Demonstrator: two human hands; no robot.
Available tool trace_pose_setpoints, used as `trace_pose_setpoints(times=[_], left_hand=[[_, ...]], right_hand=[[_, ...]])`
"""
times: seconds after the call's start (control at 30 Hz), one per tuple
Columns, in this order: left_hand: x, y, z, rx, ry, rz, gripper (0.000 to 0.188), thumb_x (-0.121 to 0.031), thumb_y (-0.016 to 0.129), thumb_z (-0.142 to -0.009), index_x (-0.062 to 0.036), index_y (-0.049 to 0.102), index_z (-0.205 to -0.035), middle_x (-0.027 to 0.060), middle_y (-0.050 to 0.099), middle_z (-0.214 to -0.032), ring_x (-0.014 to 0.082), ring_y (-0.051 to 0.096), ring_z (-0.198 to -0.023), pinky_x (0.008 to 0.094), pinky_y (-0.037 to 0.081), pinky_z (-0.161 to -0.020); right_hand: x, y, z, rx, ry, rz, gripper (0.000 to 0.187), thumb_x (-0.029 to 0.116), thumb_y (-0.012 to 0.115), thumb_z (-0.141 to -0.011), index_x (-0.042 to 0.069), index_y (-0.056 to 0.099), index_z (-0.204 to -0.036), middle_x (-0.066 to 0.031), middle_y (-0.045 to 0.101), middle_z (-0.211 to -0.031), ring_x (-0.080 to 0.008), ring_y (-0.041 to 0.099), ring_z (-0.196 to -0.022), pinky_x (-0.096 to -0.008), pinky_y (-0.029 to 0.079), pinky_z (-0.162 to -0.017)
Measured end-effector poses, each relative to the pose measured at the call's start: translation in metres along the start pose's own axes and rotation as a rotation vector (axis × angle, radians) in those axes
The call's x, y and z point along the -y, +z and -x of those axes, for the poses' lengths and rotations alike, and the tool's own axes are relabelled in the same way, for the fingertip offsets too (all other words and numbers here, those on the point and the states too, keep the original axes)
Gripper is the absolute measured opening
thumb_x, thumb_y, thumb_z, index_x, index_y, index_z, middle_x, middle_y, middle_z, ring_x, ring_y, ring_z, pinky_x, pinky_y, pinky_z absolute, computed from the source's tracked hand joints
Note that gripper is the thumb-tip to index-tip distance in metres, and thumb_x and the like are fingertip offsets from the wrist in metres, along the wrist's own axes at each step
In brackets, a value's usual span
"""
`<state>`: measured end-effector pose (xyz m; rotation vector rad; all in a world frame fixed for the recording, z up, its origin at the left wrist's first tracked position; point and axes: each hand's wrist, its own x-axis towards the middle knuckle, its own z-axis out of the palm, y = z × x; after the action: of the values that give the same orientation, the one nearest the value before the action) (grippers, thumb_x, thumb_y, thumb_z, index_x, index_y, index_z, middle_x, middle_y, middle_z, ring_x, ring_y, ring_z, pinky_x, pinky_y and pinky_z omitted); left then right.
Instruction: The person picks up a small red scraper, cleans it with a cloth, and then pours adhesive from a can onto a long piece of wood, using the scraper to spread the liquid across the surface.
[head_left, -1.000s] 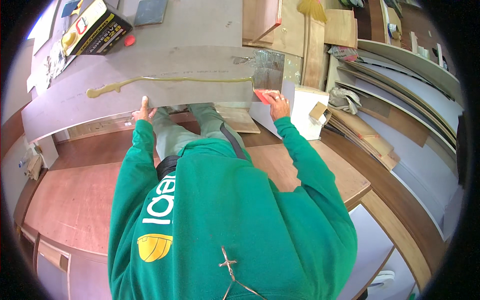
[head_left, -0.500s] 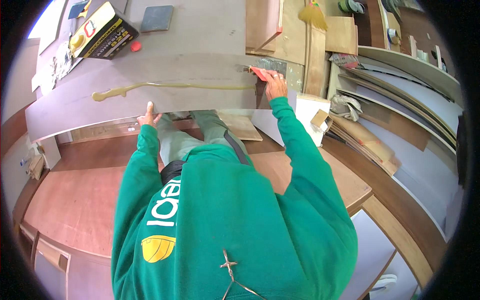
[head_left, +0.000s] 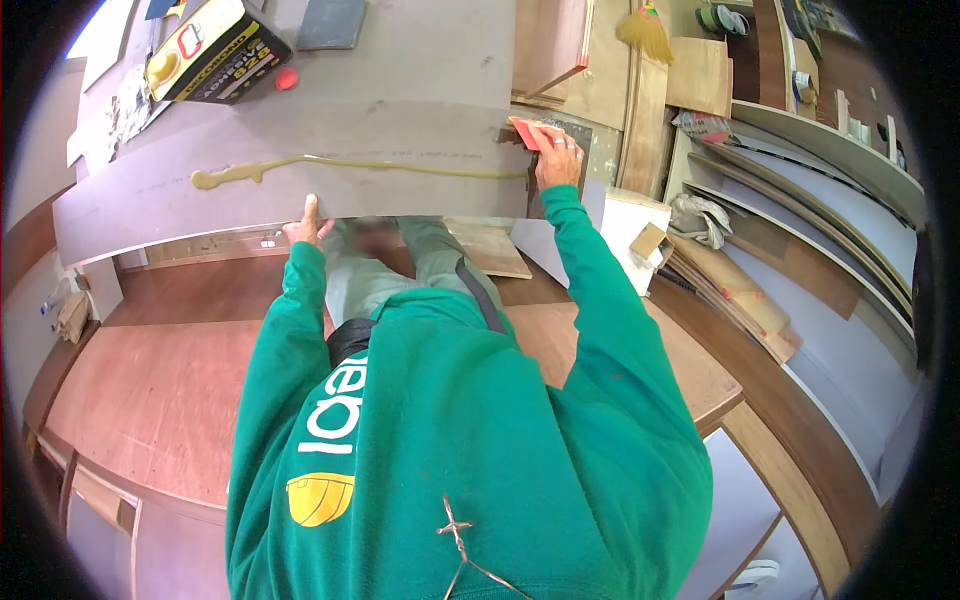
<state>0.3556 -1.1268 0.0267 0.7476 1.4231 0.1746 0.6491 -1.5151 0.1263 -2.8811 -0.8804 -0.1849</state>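
Observation:
A long grey panel [head_left: 400, 198] lies crosswise in front of me. Along it runs a bead of yellowish glue [head_left: 380, 165], thicker in a blob at its left end. My left hand [head_left: 307, 224] grips the panel's near edge, thumb on top and fingers partly hidden below. Close to the panel's right end, my right hand [head_left: 560, 160] is closed on a red-orange spreader [head_left: 533, 132]. Its working edge is over the far right corner, where a dark wet-looking strip shows; exact contact is hard to make out.
A black and yellow adhesive tin [head_left: 235, 55] lies beyond the panel at left, beside a red cap [head_left: 287, 78] and a dark square plate [head_left: 332, 22]. A wooden box [head_left: 550, 45] stands at far right, near a straw brush [head_left: 646, 35]. Sheets [head_left: 800, 190] lean in a rack at right.
The whole view has shifted slightly, with the scene sitting higher and further right. The spreader has tilted a little, showing more of its face. My left hand keeps its place on the panel edge.

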Motion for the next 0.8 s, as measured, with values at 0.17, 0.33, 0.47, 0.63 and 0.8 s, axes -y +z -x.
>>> trace_pose_setpoints(times=[0.17,0.33,0.47,0.63,0.8], left_hand=[[-0.001,-0.002,0.000,0.060,0.015,-0.006,0.069,-0.021,0.083,-0.077,0.0024,0.037,-0.122,0.0214,0.057,-0.113,0.0349,0.065,-0.088,0.0490,0.063,-0.071],[0.000,0.002,0.004,-0.004,0.017,-0.013,0.068,-0.021,0.083,-0.077,0.0004,0.038,-0.123,0.0220,0.058,-0.113,0.0354,0.066,-0.089,0.0499,0.062,-0.072],[-0.001,-0.001,0.002,0.058,0.014,-0.011,0.073,-0.023,0.084,-0.076,0.0006,0.035,-0.124,0.0221,0.058,-0.114,0.0348,0.066,-0.089,0.0500,0.062,-0.073],[0.004,-0.008,-0.007,0.101,-0.012,-0.022,0.083,-0.025,0.085,-0.074,0.0023,0.026,-0.126,0.0231,0.055,-0.116,0.0354,0.065,-0.093,0.0497,0.062,-0.073],[0.007,-0.006,-0.010,0.025,-0.010,-0.028,0.084,-0.024,0.086,-0.074,0.0040,0.026,-0.125,0.0246,0.050,-0.120,0.0373,0.062,-0.099,0.0491,0.063,-0.075]], right_hand=[[-0.001,0.007,-0.007,-0.053,-0.011,0.011,0.042,0.007,0.057,-0.083,0.025,0.066,-0.119,0.0014,0.060,-0.118,-0.0245,0.055,-0.111,-0.0442,0.039,-0.097],[-0.001,0.012,-0.009,-0.042,0.000,0.036,0.042,0.008,0.056,-0.084,0.026,0.066,-0.119,0.0007,0.060,-0.119,-0.0247,0.054,-0.112,-0.0449,0.039,-0.098],[-0.002,0.017,-0.005,-0.038,0.012,0.037,0.041,0.009,0.056,-0.085,0.026,0.066,-0.120,-0.0003,0.059,-0.120,-0.0250,0.054,-0.115,-0.0449,0.039,-0.099],[0.001,0.019,-0.004,-0.033,0.023,0.018,0.042,0.009,0.056,-0.085,0.027,0.066,-0.121,-0.0008,0.059,-0.120,-0.0256,0.053,-0.116,-0.0448,0.039,-0.099],[0.002,0.018,-0.002,-0.054,0.014,0.028,0.043,0.008,0.056,-0.085,0.028,0.066,-0.122,-0.0012,0.060,-0.120,-0.0255,0.054,-0.114,-0.0445,0.039,-0.098]])
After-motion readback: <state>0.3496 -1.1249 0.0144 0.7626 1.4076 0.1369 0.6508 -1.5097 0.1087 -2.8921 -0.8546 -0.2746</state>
